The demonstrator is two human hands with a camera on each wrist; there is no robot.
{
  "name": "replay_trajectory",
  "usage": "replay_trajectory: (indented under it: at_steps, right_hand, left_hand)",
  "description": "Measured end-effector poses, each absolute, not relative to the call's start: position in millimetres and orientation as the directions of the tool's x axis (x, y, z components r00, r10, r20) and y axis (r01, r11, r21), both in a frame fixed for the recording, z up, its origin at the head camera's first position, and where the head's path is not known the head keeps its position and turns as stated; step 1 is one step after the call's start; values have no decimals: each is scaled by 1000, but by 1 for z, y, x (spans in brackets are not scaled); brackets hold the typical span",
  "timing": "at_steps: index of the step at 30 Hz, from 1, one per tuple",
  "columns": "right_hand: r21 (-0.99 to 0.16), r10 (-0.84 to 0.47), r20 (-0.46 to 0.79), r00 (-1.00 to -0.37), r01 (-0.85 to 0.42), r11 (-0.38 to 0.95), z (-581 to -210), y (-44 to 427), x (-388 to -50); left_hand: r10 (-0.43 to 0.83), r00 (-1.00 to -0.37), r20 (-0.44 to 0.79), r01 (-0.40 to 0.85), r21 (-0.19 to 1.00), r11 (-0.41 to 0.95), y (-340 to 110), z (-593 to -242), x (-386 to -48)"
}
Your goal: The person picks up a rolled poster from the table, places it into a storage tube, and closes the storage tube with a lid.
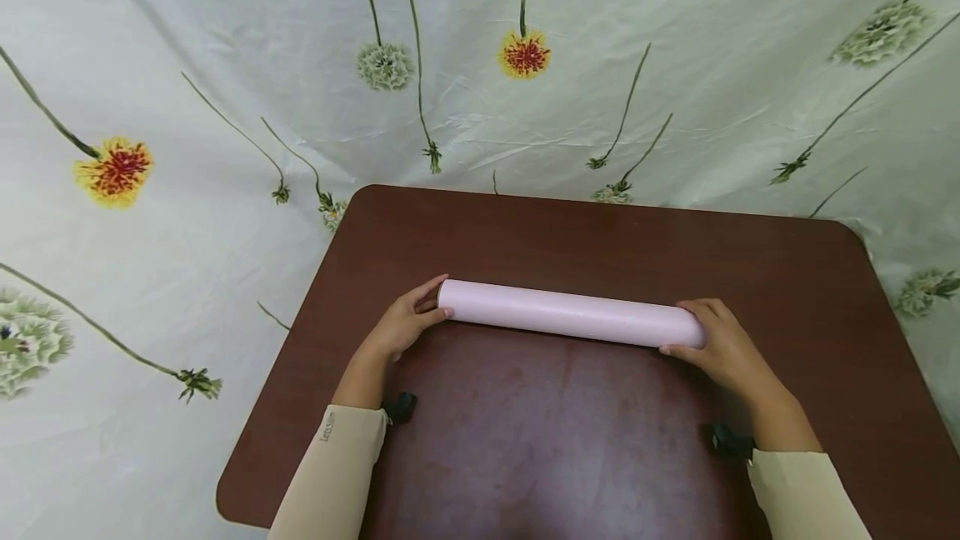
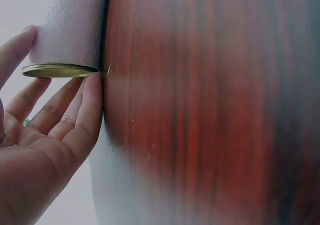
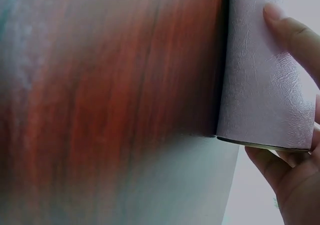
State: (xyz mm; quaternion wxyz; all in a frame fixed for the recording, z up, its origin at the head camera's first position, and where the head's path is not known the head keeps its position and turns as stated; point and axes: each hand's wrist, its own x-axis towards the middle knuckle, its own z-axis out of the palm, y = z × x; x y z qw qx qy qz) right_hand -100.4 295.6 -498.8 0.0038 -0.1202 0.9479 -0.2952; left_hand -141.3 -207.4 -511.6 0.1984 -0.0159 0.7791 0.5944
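A long pale pink tube point(image 1: 562, 311) with a crinkled surface lies crosswise on the brown table, tilted slightly down to the right. The person's left hand point(image 1: 401, 327) holds its left end, the thumb on the near side and a finger at the far edge. In the left wrist view that end of the tube point(image 2: 72, 32) has a gold-coloured rim, and several fingertips touch it. At the other end, the right hand point(image 1: 723, 348) grips the tube with thumb in front and fingers behind. The right wrist view shows the thumb lying along the tube point(image 3: 255, 90) and fingers by its rim.
The dark wood table point(image 1: 525, 440) has rounded corners and a glossy patch in front of the tube. Behind it and along its left hangs a pale cloth point(image 1: 465, 115) printed with flowers. Small black devices sit at both wrists.
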Motion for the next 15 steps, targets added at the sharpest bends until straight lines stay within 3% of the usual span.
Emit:
replay_trajectory:
  at_steps: [9,15]
  right_hand:
    - [-564,-224,71,-972,-225,795,-502,296,-102]
    - [-638,-143,125,-982,-190,746,-495,296,-97]
  left_hand:
    - [221,-921,-320,-258,927,271,-205,-509,-141]
    - [92,-957,-276,-223,898,380,-207,-499,-135]
